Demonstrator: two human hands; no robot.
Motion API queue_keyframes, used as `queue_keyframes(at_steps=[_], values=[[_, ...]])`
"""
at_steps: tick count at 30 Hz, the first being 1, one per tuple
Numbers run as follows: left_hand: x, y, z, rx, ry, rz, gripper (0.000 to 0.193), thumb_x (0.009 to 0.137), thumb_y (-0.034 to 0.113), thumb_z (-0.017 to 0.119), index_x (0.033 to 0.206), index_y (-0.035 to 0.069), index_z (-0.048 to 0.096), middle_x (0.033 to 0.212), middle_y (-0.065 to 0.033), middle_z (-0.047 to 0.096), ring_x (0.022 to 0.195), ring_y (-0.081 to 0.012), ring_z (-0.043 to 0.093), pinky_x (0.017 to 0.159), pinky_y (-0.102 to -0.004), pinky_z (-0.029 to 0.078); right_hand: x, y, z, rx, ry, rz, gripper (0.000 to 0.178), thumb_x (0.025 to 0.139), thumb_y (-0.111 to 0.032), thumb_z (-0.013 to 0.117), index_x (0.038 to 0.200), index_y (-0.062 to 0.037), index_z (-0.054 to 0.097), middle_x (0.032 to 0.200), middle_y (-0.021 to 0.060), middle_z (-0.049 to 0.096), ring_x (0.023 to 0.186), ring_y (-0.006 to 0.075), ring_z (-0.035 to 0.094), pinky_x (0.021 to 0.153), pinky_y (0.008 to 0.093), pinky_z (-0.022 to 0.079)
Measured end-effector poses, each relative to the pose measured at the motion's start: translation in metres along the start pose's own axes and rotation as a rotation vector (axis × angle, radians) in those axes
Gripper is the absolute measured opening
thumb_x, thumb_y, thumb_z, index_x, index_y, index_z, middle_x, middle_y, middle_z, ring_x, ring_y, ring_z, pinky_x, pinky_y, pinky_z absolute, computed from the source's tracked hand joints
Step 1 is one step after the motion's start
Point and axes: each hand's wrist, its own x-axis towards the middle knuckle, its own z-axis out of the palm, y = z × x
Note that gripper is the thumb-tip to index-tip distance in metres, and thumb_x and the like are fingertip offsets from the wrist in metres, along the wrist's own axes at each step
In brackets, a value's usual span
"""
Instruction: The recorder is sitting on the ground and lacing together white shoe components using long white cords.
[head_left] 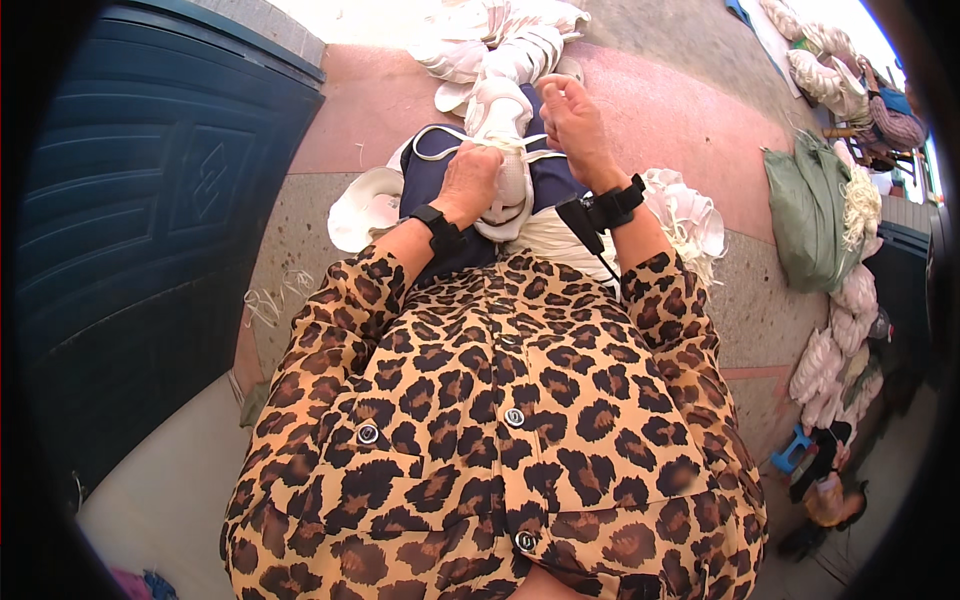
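A white shoe (498,112) lies lengthwise on my lap, over dark blue trousers (544,176). A white shoelace (431,131) loops out to its left, and more lace crosses its upper and runs off to the right. My left hand (472,183) is closed at the shoe's lacing, pinching the shoelace at the eyelets; its fingertips are partly hidden. Raised just right of the shoe is my right hand (574,124), its fingers curled in. Whatever it may grip cannot be made out.
More white shoes (500,38) are piled ahead, with another white shoe (366,208) at my left. Bundled laces and shoe parts (686,215) lie at my right. A dark blue door (170,170) stands left; a green sack (812,210) and people sitting among white bundles are farther right.
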Motion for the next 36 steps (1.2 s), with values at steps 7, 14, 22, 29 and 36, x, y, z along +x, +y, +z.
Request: queue_keyframes(at_steps=[7, 14, 22, 29, 36], values=[[-0.003, 0.010, -0.008, 0.330, 0.026, 0.028, 0.010, 0.066, 0.006, 0.056, 0.072, 0.004, 0.064, 0.081, -0.0114, 0.061, 0.086, -0.0281, 0.053, 0.070, -0.0361, 0.046, -0.013, 0.045, 0.011, -0.757, -0.009, -0.048, 0.031, 0.073, -0.018, 0.062, 0.093, 0.0052, 0.058, 0.079, 0.0162, 0.063, 0.075, 0.0212, 0.061, 0.069, 0.0295, 0.046], [0.002, 0.000, 0.000, 0.231, -0.015, -0.110, 0.010, 0.072, 0.010, 0.057, 0.070, 0.003, 0.063, 0.081, -0.0134, 0.060, 0.083, -0.0299, 0.052, 0.072, -0.0382, 0.045, -0.026, 0.055, 0.017, -1.121, 0.001, -0.132, 0.024, 0.077, -0.013, 0.055, 0.097, -0.0010, 0.057, 0.084, 0.0216, 0.061, 0.083, 0.0340, 0.059, 0.072, 0.0400, 0.047], [0.006, -0.002, 0.002, 0.263, -0.057, -0.053, 0.011, 0.072, 0.011, 0.057, 0.072, 0.003, 0.064, 0.084, -0.0134, 0.060, 0.085, -0.0305, 0.052, 0.074, -0.0379, 0.045, -0.034, 0.051, 0.012, -1.244, -0.005, -0.184, 0.022, 0.080, -0.015, 0.052, 0.099, -0.0040, 0.056, 0.081, 0.0201, 0.061, 0.079, 0.0343, 0.059, 0.069, 0.0415, 0.047], [0.006, -0.013, 0.008, 0.208, -0.012, -0.036, 0.009, 0.069, 0.010, 0.058, 0.069, 0.003, 0.064, 0.078, -0.0128, 0.060, 0.081, -0.0298, 0.053, 0.071, -0.0370, 0.045, -0.029, 0.055, 0.009, -1.238, 0.000, -0.195, 0.025, 0.077, -0.010, 0.052, 0.101, -0.0041, 0.057, 0.081, 0.0196, 0.061, 0.078, 0.0333, 0.060, 0.069, 0.0413, 0.048], [0.010, -0.020, -0.001, -0.405, -0.136, -0.241, 0.017, 0.069, 0.016, 0.062, 0.075, 0.000, 0.065, 0.069, -0.0172, 0.062, 0.065, -0.0273, 0.062, 0.063, -0.0335, 0.047, -0.028, 0.054, 0.005, -1.191, 0.006, -0.208, 0.025, 0.077, -0.012, 0.054, 0.101, -0.0042, 0.058, 0.083, 0.0195, 0.061, 0.081, 0.0336, 0.060, 0.070, 0.0415, 0.047]])
